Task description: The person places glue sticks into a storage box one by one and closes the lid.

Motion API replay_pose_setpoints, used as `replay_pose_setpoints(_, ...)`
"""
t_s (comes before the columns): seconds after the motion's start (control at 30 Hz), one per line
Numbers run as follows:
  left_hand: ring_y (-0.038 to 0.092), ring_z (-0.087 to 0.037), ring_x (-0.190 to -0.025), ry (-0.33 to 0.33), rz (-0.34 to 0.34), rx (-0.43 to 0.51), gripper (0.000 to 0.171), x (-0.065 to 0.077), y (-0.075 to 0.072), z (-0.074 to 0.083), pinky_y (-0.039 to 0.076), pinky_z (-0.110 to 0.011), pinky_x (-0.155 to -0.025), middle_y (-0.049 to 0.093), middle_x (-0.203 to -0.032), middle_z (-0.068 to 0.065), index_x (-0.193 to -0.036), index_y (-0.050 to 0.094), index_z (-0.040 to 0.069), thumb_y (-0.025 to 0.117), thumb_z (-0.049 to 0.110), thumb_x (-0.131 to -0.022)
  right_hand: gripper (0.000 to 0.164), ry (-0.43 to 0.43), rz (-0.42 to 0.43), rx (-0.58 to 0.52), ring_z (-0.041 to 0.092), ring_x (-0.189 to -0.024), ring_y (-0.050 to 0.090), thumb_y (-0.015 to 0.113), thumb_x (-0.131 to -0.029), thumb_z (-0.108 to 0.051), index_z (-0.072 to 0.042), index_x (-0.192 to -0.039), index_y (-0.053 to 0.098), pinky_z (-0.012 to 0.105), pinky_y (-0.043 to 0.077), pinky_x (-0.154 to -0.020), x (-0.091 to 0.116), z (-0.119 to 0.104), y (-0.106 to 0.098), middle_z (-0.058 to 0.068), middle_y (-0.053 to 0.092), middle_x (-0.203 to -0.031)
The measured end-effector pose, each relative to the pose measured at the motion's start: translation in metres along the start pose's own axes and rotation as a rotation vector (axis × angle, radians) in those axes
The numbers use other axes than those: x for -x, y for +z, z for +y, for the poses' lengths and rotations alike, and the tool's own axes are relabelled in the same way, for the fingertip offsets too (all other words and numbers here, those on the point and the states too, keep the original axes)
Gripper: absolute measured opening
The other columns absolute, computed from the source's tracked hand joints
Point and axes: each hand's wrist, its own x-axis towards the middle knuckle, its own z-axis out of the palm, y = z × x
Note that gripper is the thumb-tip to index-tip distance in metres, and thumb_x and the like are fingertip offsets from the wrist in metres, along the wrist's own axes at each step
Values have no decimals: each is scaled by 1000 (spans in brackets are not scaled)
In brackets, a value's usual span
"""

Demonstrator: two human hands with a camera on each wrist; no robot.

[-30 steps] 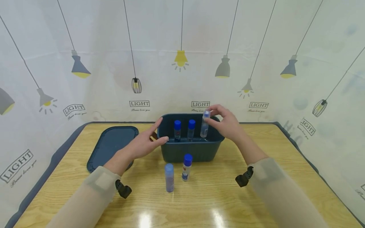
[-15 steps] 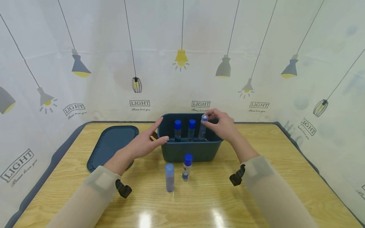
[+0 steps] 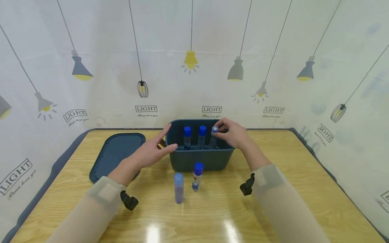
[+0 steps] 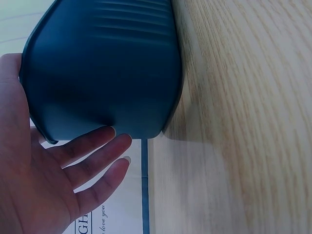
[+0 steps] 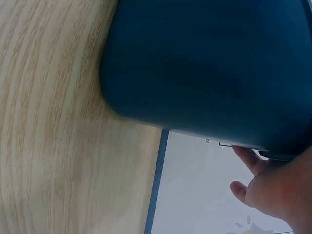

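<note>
A dark blue plastic bin (image 3: 200,161) stands on the table. My left hand (image 3: 152,150) spans its left end, forefinger and thumb on the rim, the other fingers extended along the outer wall (image 4: 97,73). My right hand (image 3: 232,135) reaches over the right end, thumb and fingertips pinching the top of a clear glue stick (image 3: 214,135), which is low inside the bin. To its left, two glue sticks with blue caps, one (image 3: 202,136) near the middle and one (image 3: 187,136) further left, stand upright in the bin. The right wrist view hides the pinching fingertips behind the bin.
On the table in front of the bin stand a white glue stick with a blue cap (image 3: 197,177) and a translucent bluish one (image 3: 179,189). A flat dark blue lid (image 3: 118,153) lies left of the bin, partly behind my left forearm. A printed curtain (image 3: 170,84) closes off the back.
My right hand has lowered the clear glue stick deeper into the bin and shifted slightly left. The left hand stays at the rim. The head view has shifted a little.
</note>
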Motion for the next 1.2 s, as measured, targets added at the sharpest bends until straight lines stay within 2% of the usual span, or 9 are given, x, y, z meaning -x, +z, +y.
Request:
replay_pose_setpoints(0.27, 65, -31, -119, -5, 2, -9, 93, 0, 0, -1, 56, -51, -97, 63, -138, -13, -175, 2, 50, 54, 78, -103, 34, 5, -23, 52, 39, -135, 66, 75, -105, -32, -18, -134, 67, 72, 19, -125, -2, -2, -1, 10, 78, -134)
replay_pose_setpoints(0.67, 65, -31, -120, -1, 0, -20, 93, -2, 1, -2, 57, -50, -95, 62, -139, -13, -175, 1, 51, 54, 78, -103, 36, 26, -31, 54, 39, -136, 65, 75, -106, -32, -17, -138, 66, 72, 18, -126, -2, -3, -1, 11, 77, -136)
replay_pose_setpoints(0.8, 64, -31, -120, -3, 2, -21, 93, -1, 2, -3, 57, -50, -96, 62, -139, -13, -175, 2, 51, 53, 79, -103, 39, 24, -33, 30, 39, -135, 64, 74, -106, -30, -17, -141, 65, 69, 23, -127, -2, -2, 0, 12, 75, -137)
replay_pose_setpoints(1.0, 64, -31, -120, -4, -2, -21, 94, -2, 3, -4, 57, -49, -94, 62, -138, -13, -175, 2, 50, 54, 79, -103, 40, 21, -18, -24, 38, -133, 65, 72, -107, -28, -17, -145, 65, 61, 44, -118, 1, -1, 0, 13, 73, -140)
replay_pose_setpoints(1.2, 64, -31, -119, 1, 0, -25, 93, -2, 2, -3, 56, -50, -95, 63, -137, -12, -175, 1, 50, 53, 78, -103, 41, 11, 21, -28, 39, -140, 61, 72, -107, -33, -20, -146, 65, 63, 39, -122, 2, 0, 1, 11, 71, -144)
